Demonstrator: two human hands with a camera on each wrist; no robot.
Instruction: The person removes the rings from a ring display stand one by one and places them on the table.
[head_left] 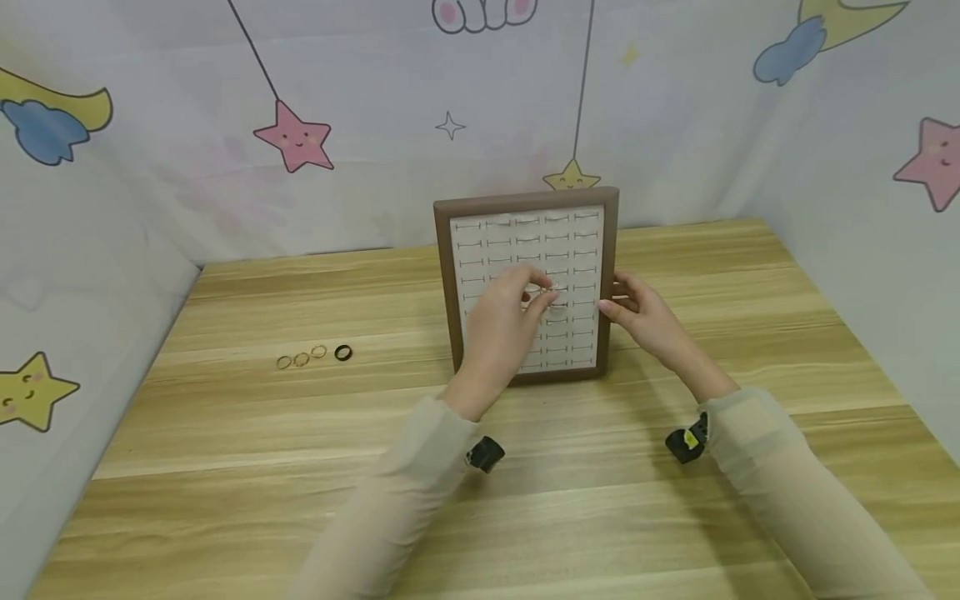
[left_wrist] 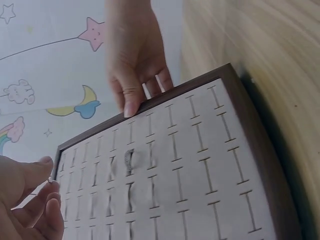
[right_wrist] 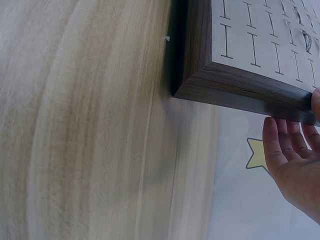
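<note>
Head view showed the left hand point(head_left: 504, 321) over the slotted face of the ring display board point(head_left: 609, 250), which stood tilted on the wooden table point(head_left: 225, 467), its thumb and forefinger pinching a small ring point(head_left: 553, 291) against a middle row. The right hand point(head_left: 643, 315) steadied the board's right frame edge, fingers nearly straight behind it and thumb on the front. Three gold rings point(head_left: 301, 359) and a black ring point(head_left: 343, 352) lay in a row well to the left.

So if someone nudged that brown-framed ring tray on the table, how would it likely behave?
The ring tray looks stiff: its wooden frame keeps straight edges. It seems apt to slide on the smooth wooden table, perhaps why the right hand steadies its edge. The left hand pinching a small ring presses it little.
</note>
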